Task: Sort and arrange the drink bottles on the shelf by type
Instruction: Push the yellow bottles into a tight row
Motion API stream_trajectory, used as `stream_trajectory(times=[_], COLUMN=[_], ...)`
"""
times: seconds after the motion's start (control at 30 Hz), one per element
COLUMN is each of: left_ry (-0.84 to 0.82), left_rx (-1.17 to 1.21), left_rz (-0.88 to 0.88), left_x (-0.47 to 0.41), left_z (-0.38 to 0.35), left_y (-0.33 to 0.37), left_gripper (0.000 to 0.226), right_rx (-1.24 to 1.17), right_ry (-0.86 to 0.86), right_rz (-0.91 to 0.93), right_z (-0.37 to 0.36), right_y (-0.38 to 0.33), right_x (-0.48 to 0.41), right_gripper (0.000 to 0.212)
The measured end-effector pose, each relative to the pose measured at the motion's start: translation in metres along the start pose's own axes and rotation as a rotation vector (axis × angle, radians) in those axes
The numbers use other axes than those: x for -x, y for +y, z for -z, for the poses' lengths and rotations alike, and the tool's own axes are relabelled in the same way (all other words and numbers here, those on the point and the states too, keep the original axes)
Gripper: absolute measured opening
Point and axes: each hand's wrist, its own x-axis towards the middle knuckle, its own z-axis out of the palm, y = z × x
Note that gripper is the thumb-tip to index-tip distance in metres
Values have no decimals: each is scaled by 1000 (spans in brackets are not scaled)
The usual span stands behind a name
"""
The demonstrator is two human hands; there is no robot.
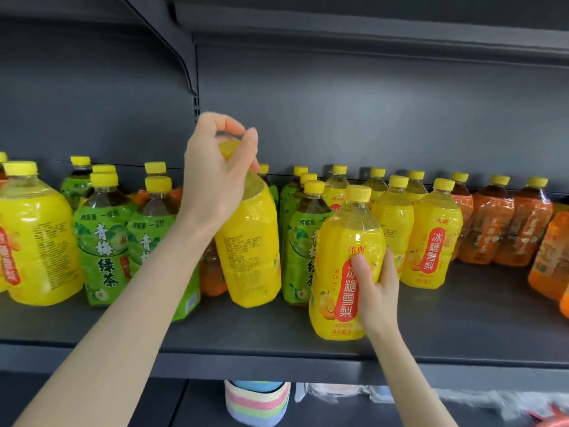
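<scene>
Head view: tilted yellow bottle [249, 241] at mid-shelf among green tea bottles [101, 241], pinched at the cap by left hand [215, 180]. Just right and nearer, upright yellow bottle [345, 272] clasped low by right hand [378, 291]. Judged partly sorted: yellow row [431, 238] and orange bottles [498, 223] grouped right; left of shelf [462, 318] mixed.

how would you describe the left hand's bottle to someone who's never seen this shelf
On the dark grey shelf, look mid-row among the green tea bottles. The left hand grips a yellow-labelled drink bottle by its neck. Only this yellow one leans, fine print facing out, no red band showing.
</scene>
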Motion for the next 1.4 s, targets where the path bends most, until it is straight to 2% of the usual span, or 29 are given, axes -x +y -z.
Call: stream_trajectory(times=[0.17,0.3,0.37,0.47,0.6,0.7,0.83,0.97,1.17,1.4], left_ry=[-128,-166,-176,-211,-178,-130,-65,-99,-118,-57], left_rx=[0,8,14,43,77,109,195,231,329,298], left_rz=[184,217,232,269,270,340,357,308,335,354], left_x=[16,20,20,39,89,110,121,124,128,150], left_z=[-7,-16,-19,-21,-22,-21,-24,-46,-127,-216], left_y=[-22,-30,-33,-40,-53,-60,-54,-28,16,38], left_gripper=[11,17,23,40,77,90,85,83,91,92], right_rx=[-6,-2,1,6,10,15,18,24,80,124], right_ry=[-4,-5,-1,12,29,53,89,132,161,80], right_rz=[-33,-50,-55,-65,-63,-59,-43,-21,6,-34], right_z=[-4,-10,-11,-11,-12,-14,-7,19,94,175], right_y=[1,1,2,2,-2,-4,-4,-15,-31,-23], right_x=[1,3,4,5,6,8,11,6,-22,-61], right_gripper=[40,54,55,55,51,50,49,44,48,50])
